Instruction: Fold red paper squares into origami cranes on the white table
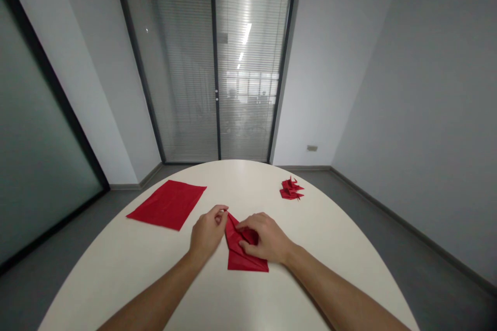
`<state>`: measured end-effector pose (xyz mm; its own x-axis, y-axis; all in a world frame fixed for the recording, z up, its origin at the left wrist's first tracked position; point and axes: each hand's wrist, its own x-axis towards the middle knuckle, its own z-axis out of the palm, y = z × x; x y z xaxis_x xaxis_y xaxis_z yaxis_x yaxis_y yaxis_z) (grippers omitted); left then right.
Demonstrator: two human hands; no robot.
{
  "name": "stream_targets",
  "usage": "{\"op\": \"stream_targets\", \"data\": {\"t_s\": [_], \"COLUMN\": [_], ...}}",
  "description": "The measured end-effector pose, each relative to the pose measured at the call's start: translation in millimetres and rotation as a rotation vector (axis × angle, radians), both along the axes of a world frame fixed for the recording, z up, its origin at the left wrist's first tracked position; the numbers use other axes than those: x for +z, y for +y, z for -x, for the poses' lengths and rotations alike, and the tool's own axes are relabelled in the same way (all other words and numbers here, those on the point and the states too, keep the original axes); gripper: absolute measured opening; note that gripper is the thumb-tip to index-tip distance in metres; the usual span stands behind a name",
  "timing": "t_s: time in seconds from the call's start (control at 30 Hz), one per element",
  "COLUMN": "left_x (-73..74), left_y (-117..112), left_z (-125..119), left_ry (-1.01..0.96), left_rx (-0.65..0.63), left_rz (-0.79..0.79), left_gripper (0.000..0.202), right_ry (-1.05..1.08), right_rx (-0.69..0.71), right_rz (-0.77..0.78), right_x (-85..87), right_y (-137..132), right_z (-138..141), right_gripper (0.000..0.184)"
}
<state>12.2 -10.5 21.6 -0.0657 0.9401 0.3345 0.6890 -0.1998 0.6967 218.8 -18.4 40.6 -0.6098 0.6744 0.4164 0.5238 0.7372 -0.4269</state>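
Observation:
A partly folded sheet of red origami paper [243,261] lies on the table before me, with creases and a raised flap across it. My left hand [208,230] pinches the paper's far left corner between thumb and fingertips. On the paper's right side rests my right hand [267,238], its thumb and index finger apart and touching the folded layers. My right palm and fingers hide part of the paper's right edge. Whether the right fingertips grip a layer or only press on it is hard to see.
The round white table [240,176] bears a flat red paper sheet [169,204] at the left. Folded red paper cranes [291,189] stand close together at the back right. Beyond the table are a glass door with blinds [217,72] and grey walls.

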Motion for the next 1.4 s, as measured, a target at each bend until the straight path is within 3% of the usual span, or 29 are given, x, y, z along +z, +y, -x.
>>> {"op": "stream_targets", "data": {"t_s": [0.23, 0.33, 0.47, 0.57, 0.67, 0.93, 1.1, 1.27, 1.4], "left_x": [-6.9, -8.8, -8.8, -8.0, -7.2, -6.1, -9.2, -7.6, -4.9], "left_y": [4, 4, -1, -8, -11, -9, -9, -9, -9], "left_z": [3, 3, 0, -3, -5, -6, -5, -3, -1], "left_ry": [0.012, 0.069, 0.172, 0.291, 0.428, 0.596, 0.584, 0.517, 0.533], "left_rx": [0.019, -0.004, -0.212, -0.389, -0.464, -0.405, -0.394, -0.276, -0.462], "left_rz": [-0.023, -0.152, -0.266, -0.169, -0.052, 0.019, -0.067, -0.201, -0.147], "left_gripper": [0.019, 0.026, 0.033, 0.041, 0.048, 0.051, 0.054, 0.052, 0.051], "right_ry": [-0.039, -0.03, -0.034, -0.02, -0.027, -0.256, -0.28, -0.288, -0.275], "right_rx": [0.095, 0.05, -0.057, -0.082, -0.078, 0.022, 0.095, 0.121, 0.159], "right_rz": [0.0, -0.002, 0.006, 0.011, 0.004, 0.104, 0.106, 0.09, 0.068], "right_x": [-2.3, -2.3, -4.5, -7.5, -9.1, 1.7, 7.5, 8.0, 9.3], "right_y": [3, 4, 5, 5, 4, -2, -1, -1, -3], "right_z": [-3, -4, -6, -6, -6, -10, -14, -15, -14], "right_gripper": [0.022, 0.02, 0.022, 0.027, 0.031, 0.066, 0.059, 0.051, 0.048]}}
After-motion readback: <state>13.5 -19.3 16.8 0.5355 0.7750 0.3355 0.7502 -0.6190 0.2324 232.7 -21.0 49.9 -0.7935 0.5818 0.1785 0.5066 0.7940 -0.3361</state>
